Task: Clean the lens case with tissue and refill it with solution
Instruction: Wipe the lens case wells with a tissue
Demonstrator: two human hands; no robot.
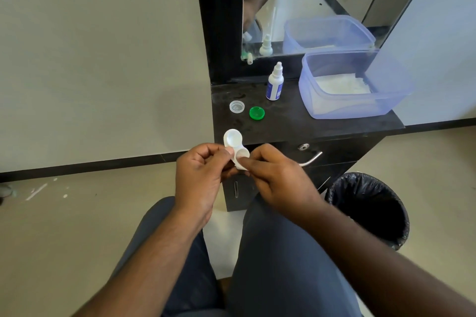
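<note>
A white two-well lens case (233,139) is held in front of the black counter (296,123), both wells uncapped. My left hand (199,177) pinches its middle from the left. My right hand (278,177) pinches the nearer well, with something white at its fingertips; whether this is tissue I cannot tell. Two loose caps lie on the counter: a clear one (237,106) and a green one (256,113). A small white solution bottle (274,82) with a blue label stands upright behind them. White tissues (340,85) lie inside a translucent blue tub (381,103) at the right.
A mirror (309,2) backs the counter and reflects the bottle and tub. Below the counter is a drawer with a metal handle (310,159). A black-lined waste bin (371,208) stands on the floor at right. My knees fill the lower frame.
</note>
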